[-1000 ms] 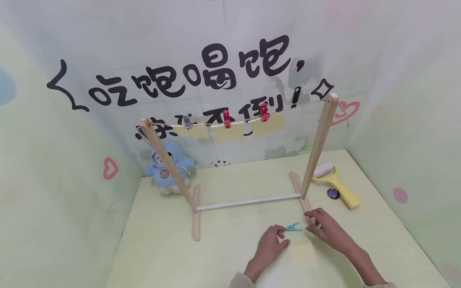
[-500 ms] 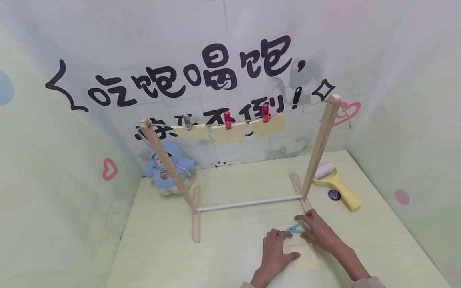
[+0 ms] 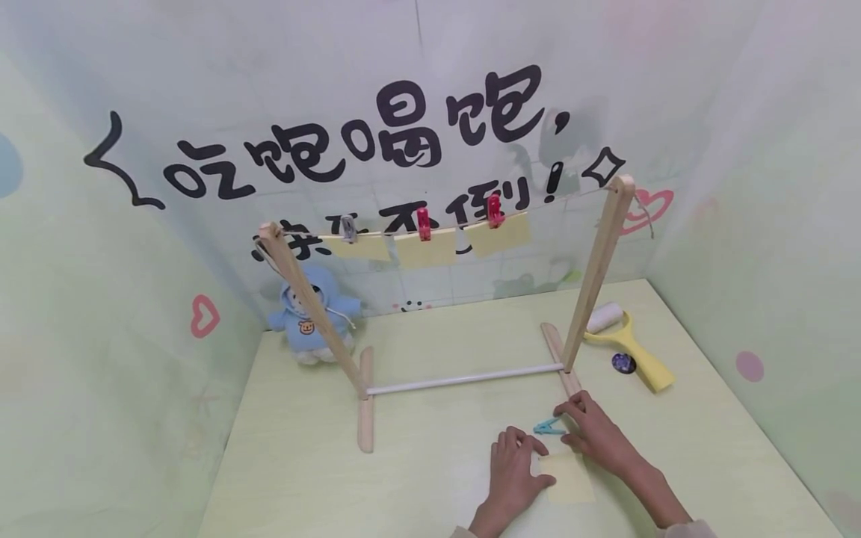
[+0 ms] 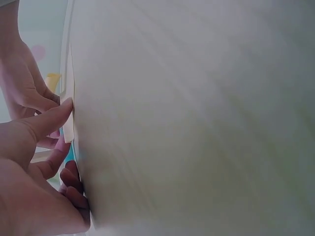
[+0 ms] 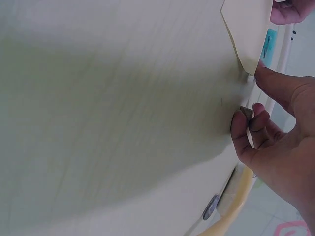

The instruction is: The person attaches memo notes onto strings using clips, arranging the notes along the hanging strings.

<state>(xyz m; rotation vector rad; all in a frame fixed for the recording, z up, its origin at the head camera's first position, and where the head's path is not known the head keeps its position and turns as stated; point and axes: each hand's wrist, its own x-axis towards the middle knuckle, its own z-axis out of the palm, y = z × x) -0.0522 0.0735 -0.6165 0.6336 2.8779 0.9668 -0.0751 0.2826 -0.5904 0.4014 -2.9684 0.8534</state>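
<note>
A pale yellow paper note (image 3: 570,482) lies on the table at the front right, and a light blue clothespin (image 3: 548,427) sits just beyond its far edge. My left hand (image 3: 514,471) is at the note's left side, thumb over the paper and index fingertip at its far left corner; in the left wrist view the thumb touches the note (image 4: 69,120). From the right comes my right hand (image 3: 599,437), thumb and index spread apart beside the clothespin. In the right wrist view its thumb tip meets the note's corner (image 5: 250,54), while the other fingers curl near the table.
Beyond the hands stands a wooden frame (image 3: 592,288) with a white crossbar (image 3: 464,377). Its string holds several clothespins with yellow notes (image 3: 426,249). A blue-hooded plush toy (image 3: 312,321) is behind the left post; a yellow-handled lint roller (image 3: 632,344) and a dark round disc (image 3: 623,364) lie right.
My left hand has moved right onto the note's edge. My right hand has come left and nearer, closer to the clothespin. Over the last half second, little has moved.
</note>
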